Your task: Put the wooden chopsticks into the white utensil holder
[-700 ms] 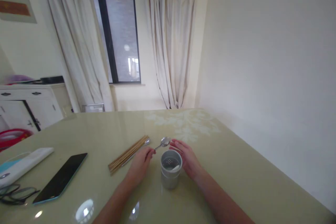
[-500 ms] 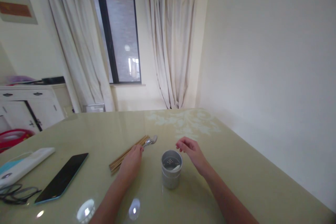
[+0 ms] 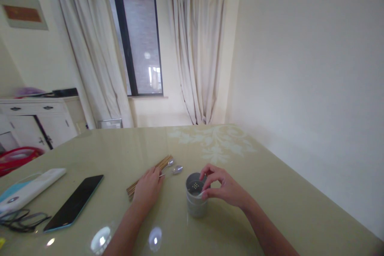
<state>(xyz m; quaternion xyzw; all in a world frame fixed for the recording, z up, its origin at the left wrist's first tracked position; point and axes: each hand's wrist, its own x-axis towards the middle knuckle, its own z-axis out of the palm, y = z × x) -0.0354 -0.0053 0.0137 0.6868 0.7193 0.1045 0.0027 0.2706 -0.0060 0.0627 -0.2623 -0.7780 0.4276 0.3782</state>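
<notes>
R hand [image 3: 225, 187] is at the grey cup [image 3: 196, 209], fingers curled over the rim from the R side, thumb low by the near edge. Gap betw. thumb & nearest fingertip looks narrow, prob. b/c they're at the small pale piece [image 3: 200, 195] just inside the rim; can't tell if it's actually pinched. Wrist comes in from the side, which leaves most of the cup's mouth in view, incl. the dotted bottom.

Cup stands upright on the table [image 3: 279, 208], in front of the person & betw. both hands, prob. for easy reach w/ either.

L hand [image 3: 149, 186] lies palm-down over the chopsticks [image 3: 165, 162], handle of the near spoon [image 3: 177, 169] running under its fingertips. Can't tell if fingers grip or just rest; flat pose maybe keeps the bundle together. Far spoon [image 3: 171, 162] lies along the sticks, bowl at the same end, so prob. grouped as 1 set.

Black tablet [image 3: 74, 202] & dark glasses [image 3: 22, 221] sit well off to the L, apart from the cup, likely so they're out of the way.
</notes>
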